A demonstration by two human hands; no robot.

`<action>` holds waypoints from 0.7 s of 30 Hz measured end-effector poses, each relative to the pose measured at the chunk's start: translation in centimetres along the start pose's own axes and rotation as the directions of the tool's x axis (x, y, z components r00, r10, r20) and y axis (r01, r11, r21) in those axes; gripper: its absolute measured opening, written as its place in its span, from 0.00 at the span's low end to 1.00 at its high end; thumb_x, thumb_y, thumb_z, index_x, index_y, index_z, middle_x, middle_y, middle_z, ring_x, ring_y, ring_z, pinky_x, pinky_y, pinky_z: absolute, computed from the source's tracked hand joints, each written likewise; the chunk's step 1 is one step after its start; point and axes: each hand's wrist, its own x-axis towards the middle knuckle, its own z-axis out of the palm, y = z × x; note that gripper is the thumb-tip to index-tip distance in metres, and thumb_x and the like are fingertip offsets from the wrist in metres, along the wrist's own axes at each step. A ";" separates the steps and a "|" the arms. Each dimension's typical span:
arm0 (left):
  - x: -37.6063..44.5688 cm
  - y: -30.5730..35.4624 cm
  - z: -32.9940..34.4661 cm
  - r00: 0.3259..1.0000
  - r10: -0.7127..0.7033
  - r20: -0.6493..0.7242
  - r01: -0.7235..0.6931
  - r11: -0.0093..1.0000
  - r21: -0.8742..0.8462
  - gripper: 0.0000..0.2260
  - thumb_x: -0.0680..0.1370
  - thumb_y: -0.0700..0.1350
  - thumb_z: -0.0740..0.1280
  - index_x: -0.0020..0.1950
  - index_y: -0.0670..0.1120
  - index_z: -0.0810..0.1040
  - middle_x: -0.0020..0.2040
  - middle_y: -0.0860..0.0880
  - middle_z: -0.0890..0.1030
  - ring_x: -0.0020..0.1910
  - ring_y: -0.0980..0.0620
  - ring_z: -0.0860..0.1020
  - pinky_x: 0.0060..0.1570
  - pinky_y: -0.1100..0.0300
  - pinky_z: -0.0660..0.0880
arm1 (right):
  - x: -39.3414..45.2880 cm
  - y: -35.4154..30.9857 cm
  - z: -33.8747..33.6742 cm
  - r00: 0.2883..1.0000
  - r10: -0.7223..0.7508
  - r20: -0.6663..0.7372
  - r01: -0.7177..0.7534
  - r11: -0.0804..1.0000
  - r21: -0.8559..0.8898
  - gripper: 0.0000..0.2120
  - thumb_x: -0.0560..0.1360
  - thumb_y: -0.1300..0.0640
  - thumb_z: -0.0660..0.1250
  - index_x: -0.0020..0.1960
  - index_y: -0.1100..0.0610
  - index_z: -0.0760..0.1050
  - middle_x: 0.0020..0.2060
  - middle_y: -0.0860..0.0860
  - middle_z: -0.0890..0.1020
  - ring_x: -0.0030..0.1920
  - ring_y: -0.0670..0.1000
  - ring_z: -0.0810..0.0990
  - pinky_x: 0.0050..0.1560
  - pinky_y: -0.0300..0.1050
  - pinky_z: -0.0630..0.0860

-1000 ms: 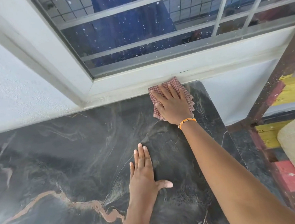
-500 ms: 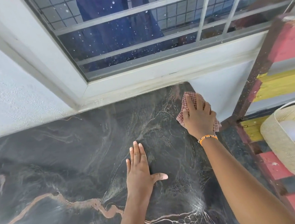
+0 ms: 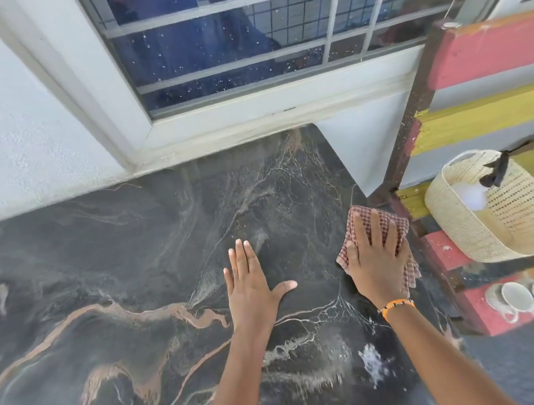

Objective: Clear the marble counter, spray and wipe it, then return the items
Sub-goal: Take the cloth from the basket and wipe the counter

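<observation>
- Head view looks down on a dark marble bench with tan and white veins, set against a white wall below a barred window.
- Left hand lies flat on the stone, palm down, fingers straight and close together, thumb spread to the right; it holds nothing.
- Right hand presses down on a red-and-white checked cloth near the bench's right edge, fingers spread over it; the cloth shows above and to the right of the hand.
- An orange bracelet circles the right wrist.
- A patch of white foam sits on the stone beside the right forearm.
- Right of the bench stands a red, yellow and grey striped shelf unit holding a woven basket and, lower down, two white cups.
</observation>
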 end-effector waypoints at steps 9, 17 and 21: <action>-9.3 -6.0 -0.9 0.997 -0.074 -0.038 0.073 0.997 -0.035 0.49 0.68 0.69 0.57 0.75 0.44 0.35 0.77 0.48 0.38 0.75 0.51 0.36 0.73 0.55 0.37 | -3.8 -9.9 0.7 0.961 -0.275 0.025 0.270 0.955 0.125 0.28 0.79 0.48 0.49 0.76 0.46 0.45 0.77 0.53 0.49 0.76 0.61 0.45 0.72 0.65 0.41; -15.4 -8.7 -1.6 0.993 -0.120 -0.022 0.119 0.992 -0.034 0.49 0.70 0.63 0.66 0.75 0.43 0.37 0.78 0.46 0.41 0.76 0.48 0.39 0.74 0.52 0.42 | -13.7 -18.1 3.2 0.658 -0.747 0.093 0.733 0.664 0.152 0.27 0.79 0.47 0.51 0.76 0.45 0.47 0.77 0.50 0.50 0.77 0.59 0.45 0.72 0.63 0.38; -17.8 -7.6 -0.9 0.995 -0.091 0.034 0.093 0.995 -0.037 0.51 0.69 0.65 0.64 0.74 0.41 0.35 0.77 0.44 0.38 0.76 0.48 0.37 0.73 0.54 0.40 | -15.2 -15.1 3.4 0.645 -0.761 0.064 0.751 0.648 0.127 0.25 0.79 0.46 0.47 0.76 0.44 0.49 0.77 0.49 0.52 0.77 0.56 0.48 0.74 0.61 0.41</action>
